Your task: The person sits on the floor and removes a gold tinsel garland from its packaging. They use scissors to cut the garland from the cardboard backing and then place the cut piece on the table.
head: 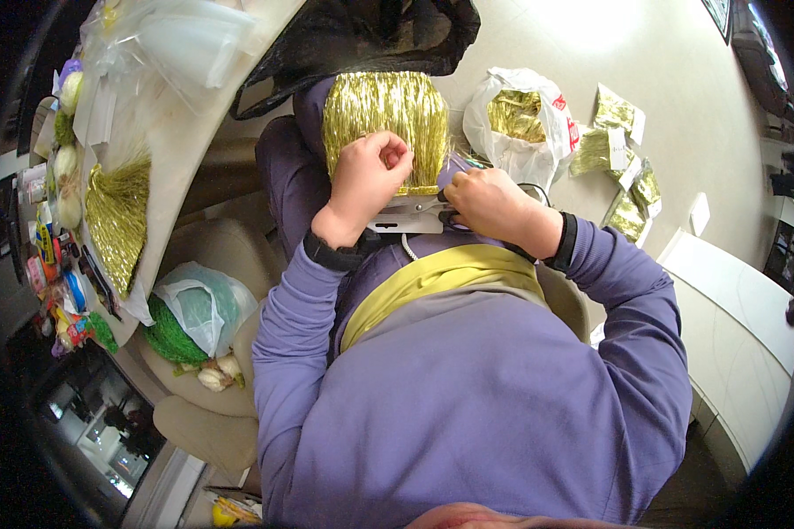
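Observation:
A gold tinsel fringe lies over my lap, its strands running away from me and its gathered edge near a white card with a slot. My left hand is above the fringe, with thumb and fingertips drawn together; whether a strand is between them cannot be made out. Beside the card, my right hand is closed at the black handles of a pair of scissors. The blades point left across the card, and the fingers partly hide the handles.
A white plastic bag of gold tinsel stands at right, near several carded tinsel packs. Black sheeting covers the far end. On the left table lies another tinsel bundle. A chair holds a bag with green material.

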`<control>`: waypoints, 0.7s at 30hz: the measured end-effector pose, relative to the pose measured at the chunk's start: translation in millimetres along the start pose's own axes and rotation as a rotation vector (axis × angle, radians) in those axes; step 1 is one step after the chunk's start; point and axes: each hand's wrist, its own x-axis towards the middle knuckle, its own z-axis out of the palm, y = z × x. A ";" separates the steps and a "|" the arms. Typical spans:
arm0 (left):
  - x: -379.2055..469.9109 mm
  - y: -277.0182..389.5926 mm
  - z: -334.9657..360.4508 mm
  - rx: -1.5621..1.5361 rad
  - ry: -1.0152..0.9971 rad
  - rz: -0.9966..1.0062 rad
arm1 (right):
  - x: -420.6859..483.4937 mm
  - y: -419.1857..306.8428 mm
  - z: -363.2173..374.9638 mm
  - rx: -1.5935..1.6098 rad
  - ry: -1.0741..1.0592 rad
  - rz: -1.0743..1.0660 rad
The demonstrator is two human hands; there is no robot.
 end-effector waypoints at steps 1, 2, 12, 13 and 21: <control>-3.3 -0.6 -0.3 -0.001 -0.005 0.039 | -0.2 0.2 0.2 -0.004 -0.002 -0.001; -7.1 -1.4 -0.9 0.000 -0.019 0.059 | -0.3 0.0 0.4 0.005 -0.004 0.001; -12.9 -14.3 -11.1 -0.149 -0.282 0.031 | -18.8 2.4 -13.0 0.028 0.159 -0.038; -12.0 -16.6 -12.0 -0.148 -0.305 0.072 | -25.3 4.4 -17.7 0.047 0.201 -0.041; -10.2 -24.0 -11.7 -0.113 -0.324 0.114 | -65.9 26.6 -58.1 0.261 0.115 0.159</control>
